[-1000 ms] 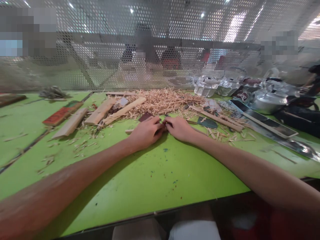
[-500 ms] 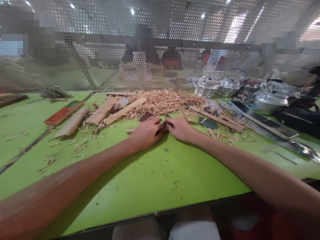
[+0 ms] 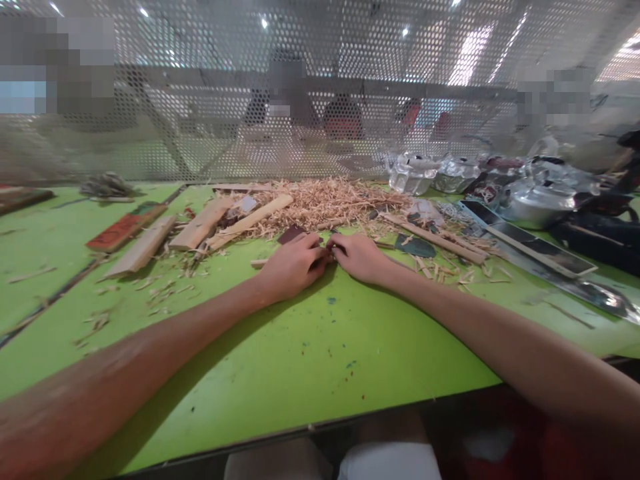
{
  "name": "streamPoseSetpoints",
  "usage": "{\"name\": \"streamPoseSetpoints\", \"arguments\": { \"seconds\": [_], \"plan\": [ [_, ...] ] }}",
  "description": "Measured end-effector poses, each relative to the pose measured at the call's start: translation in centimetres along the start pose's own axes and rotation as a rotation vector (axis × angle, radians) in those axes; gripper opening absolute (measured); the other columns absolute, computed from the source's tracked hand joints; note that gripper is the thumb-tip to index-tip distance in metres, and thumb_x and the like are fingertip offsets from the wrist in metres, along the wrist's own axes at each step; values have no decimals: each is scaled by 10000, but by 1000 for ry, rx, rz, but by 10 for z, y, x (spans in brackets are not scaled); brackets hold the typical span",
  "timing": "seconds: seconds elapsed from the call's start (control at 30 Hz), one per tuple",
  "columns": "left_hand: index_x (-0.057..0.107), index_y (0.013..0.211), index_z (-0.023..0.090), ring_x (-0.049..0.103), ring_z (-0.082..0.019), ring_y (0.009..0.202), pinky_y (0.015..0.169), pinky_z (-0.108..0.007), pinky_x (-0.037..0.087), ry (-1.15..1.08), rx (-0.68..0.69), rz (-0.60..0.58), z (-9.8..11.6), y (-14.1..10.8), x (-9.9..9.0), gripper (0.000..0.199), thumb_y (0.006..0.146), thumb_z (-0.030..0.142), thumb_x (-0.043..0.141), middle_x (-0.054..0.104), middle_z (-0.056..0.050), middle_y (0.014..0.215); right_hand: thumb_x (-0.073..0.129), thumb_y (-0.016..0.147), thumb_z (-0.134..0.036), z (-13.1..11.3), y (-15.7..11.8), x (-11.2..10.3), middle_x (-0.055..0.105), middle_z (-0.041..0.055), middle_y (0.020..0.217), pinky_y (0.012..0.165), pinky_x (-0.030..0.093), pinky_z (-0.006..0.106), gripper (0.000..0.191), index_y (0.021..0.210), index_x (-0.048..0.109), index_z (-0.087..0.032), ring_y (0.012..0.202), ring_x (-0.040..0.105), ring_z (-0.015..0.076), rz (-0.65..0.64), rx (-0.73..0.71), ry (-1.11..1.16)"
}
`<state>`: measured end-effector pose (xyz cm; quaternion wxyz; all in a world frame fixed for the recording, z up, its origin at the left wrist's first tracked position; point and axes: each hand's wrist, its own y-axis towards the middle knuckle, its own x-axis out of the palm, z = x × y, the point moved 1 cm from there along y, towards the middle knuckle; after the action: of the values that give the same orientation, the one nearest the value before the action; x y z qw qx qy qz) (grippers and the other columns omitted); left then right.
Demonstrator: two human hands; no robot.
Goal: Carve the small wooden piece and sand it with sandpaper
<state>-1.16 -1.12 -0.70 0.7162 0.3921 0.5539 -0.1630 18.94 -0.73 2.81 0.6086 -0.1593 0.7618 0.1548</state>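
My left hand [image 3: 293,265] and my right hand [image 3: 361,258] meet at the middle of the green table [image 3: 320,353], fingertips touching or nearly so. Both have their fingers curled inward; whatever they pinch is hidden behind the knuckles. A dark reddish-brown sheet [image 3: 291,233], like sandpaper, shows just beyond my left hand. Left of that hand, the end of a thin wooden strip [image 3: 258,264] pokes out; I cannot tell whether it is held. A dark green-grey sheet [image 3: 416,245] lies to the right of my right hand.
A heap of wood shavings [image 3: 340,203] lies beyond the hands, against a perforated metal screen [image 3: 210,127]. Wooden pieces [image 3: 203,223] are at left, a long strip [image 3: 435,237] at right. Foil-like silver vessels [image 3: 413,175] and a long dark panel [image 3: 543,247] stand farther right. People sit behind the screen.
Both hands stay in nearly the same place and pose. The view has shifted very slightly.
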Motion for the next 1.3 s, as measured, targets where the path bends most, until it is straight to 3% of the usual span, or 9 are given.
{"name": "streamPoseSetpoints", "arguments": {
  "seconds": [0.47,1.3],
  "plan": [
    [837,1170,153,723,-321,1160,1010,-466,640,-26,-25,-3,1,0,-1,223,1148,282,657,742,-160,1188,482,1156,-138,-2,0,1,882,147,1174,818,426,342,376,1326,818,-154,963,749,254,4,24,-47],
    [823,1175,159,718,-324,1138,910,-439,625,-16,-49,-4,1,-1,-1,259,1157,316,617,733,-167,1189,464,1149,-154,3,2,5,881,146,1197,861,490,372,406,1357,814,-165,1002,770,289,18,-9,-43]
  ]
}}
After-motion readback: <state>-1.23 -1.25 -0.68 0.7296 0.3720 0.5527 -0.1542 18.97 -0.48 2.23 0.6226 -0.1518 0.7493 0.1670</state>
